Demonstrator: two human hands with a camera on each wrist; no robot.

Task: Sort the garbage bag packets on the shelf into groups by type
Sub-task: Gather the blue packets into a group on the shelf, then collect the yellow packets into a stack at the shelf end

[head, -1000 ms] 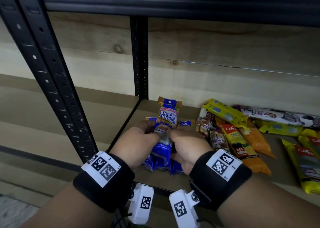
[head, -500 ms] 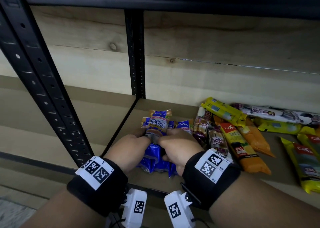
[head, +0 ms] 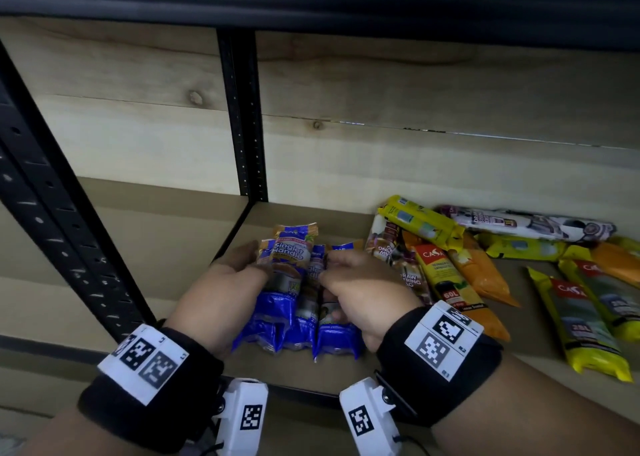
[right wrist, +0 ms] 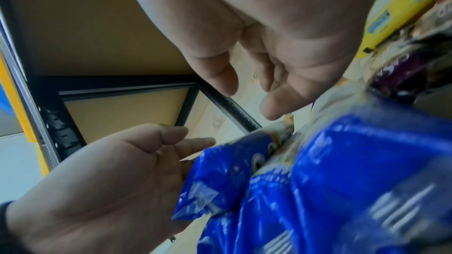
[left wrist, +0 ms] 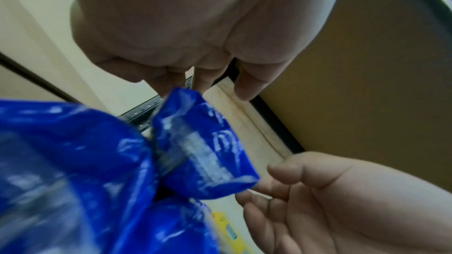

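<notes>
I have the glossy blue plastic garbage bag packets [head: 298, 303] lying side by side as a small group at the left end of the brown shelf board [head: 346, 376], roughly 6 o'clock in the head view, close to the front edge. One of them, printed "Singlet Handle", rides on top of the others at their far end.

My left hand [head: 221, 289] flanks the group at its 9 o'clock side, fingers fairly straight and pressed along the outer packet; the wrist view shows no closed grip. My right hand [head: 360, 296] rests on the 3 o'clock side, fingers loosely bent over the outer packet, clamping nothing that I can see.

These packets look light, soft and slick, with crinkly sealed ends, so I judge they will slide and fan apart easily. I would squeeze them across the padded middle from both sides, not by the flimsy end flaps.

At 2 to 3 o'clock lies the unsorted heap: slim yellow packets [head: 585, 320], orange packets [head: 478, 272], a brown drawstring packet [head: 398, 258] and a white-and-purple one [head: 526, 221]. A black perforated upright [head: 246, 116] stands at 12 o'clock.
</notes>
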